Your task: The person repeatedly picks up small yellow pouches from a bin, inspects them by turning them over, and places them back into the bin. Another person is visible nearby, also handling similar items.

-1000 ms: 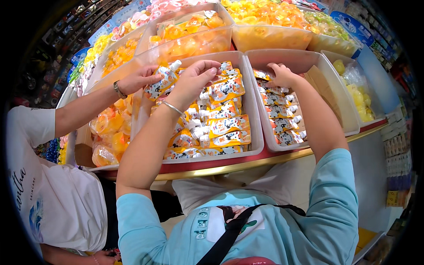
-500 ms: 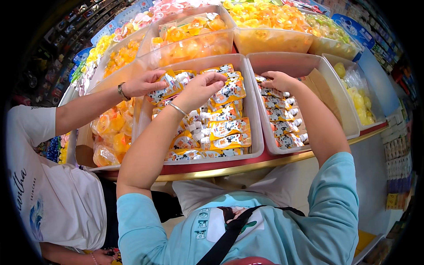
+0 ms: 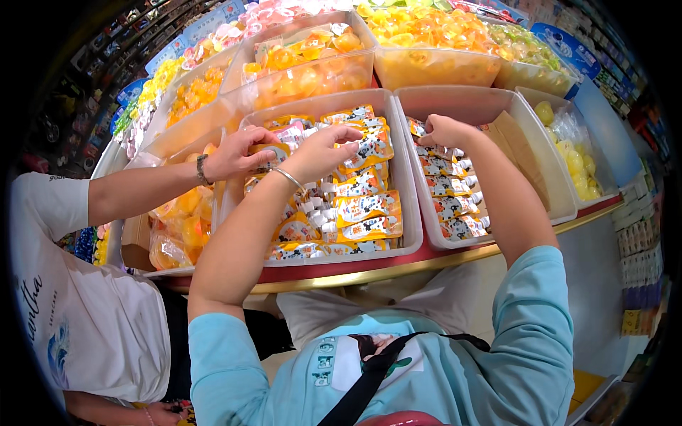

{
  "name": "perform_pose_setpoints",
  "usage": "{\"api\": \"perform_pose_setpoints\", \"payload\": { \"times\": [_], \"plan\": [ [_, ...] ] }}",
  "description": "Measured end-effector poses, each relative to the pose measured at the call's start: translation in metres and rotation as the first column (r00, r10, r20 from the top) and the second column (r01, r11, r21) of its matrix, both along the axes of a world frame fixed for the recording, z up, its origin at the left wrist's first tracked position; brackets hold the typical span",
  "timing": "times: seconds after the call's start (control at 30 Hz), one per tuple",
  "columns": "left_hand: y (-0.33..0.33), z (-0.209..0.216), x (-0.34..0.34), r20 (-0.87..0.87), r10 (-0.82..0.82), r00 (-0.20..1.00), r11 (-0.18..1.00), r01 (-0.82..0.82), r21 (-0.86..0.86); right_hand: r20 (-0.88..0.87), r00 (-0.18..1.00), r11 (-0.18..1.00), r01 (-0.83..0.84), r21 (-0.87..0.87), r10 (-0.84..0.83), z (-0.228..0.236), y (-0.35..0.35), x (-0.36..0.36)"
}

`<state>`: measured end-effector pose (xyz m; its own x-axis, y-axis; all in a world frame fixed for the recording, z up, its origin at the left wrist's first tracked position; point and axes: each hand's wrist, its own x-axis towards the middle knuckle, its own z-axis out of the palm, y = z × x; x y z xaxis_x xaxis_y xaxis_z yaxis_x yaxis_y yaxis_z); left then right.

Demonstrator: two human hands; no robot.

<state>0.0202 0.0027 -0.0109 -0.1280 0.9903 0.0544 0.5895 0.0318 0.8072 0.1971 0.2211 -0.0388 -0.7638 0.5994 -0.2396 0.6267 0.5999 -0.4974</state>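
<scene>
My left hand [image 3: 320, 155] hovers over a clear plastic bin [image 3: 415, 206] of spouted pouches. Its fingers are apart and nothing is in them. The orange-and-white pouches [image 3: 366, 208] lie in overlapping rows with white caps. In the bin to the right [image 3: 561, 202], my right hand [image 3: 449, 133] is at the far end of a single column of similar pouches [image 3: 447, 186]. Its fingers are curled closed, and whatever is between them is hidden. A co-worker's hand [image 3: 238, 153] reaches in from the left and holds an orange pouch just beyond my left forearm.
Bins of orange jelly cups [image 3: 312, 74] and yellow ones [image 3: 433, 32] stand behind. Brown cardboard [image 3: 522, 153] lines the right bin. A bin of yellow-green items [image 3: 579, 163] stands farther right. A gold-edged counter rim [image 3: 341, 279] runs before me; a co-worker in white [image 3: 106, 305] stands left.
My right hand's fingers have curled in from a more stretched pose over the pouches. The co-worker's hand has lowered and turned with its pouch. My left hand has barely moved.
</scene>
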Motion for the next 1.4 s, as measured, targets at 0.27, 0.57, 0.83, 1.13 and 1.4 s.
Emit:
{"api": "perform_pose_setpoints", "payload": {
  "times": [0.27,0.57,0.83,1.13,1.4],
  "plan": [
    [0.013,-0.032,-0.007,-0.283,-0.1,0.954,0.995,0.1,-0.017,-0.16,0.973,0.904,-0.084,0.418,0.165,0.034,-0.005,-0.008],
    [0.015,-0.048,0.002,-0.596,-0.042,0.802,0.993,0.098,0.062,-0.658,0.318,0.727,-0.201,0.657,0.683,0.104,-0.138,0.001],
    [0.007,-0.011,0.014,-0.354,0.019,0.935,0.972,-0.1,-0.214,-0.27,0.733,0.714,-0.396,0.577,0.625,0.038,-0.103,-0.03],
    [-0.02,0.066,0.028,-0.495,0.259,0.829,0.926,-0.069,0.37,-0.453,0.731,0.773,-0.16,0.614,0.511,0.061,-0.101,-0.027],
    [-0.026,0.07,0.01,0.508,-0.053,0.86,0.918,-0.158,0.363,-0.728,0.685,0.662,-0.556,-0.503,0.022,0.07,-0.12,-0.021]
  ]
}}
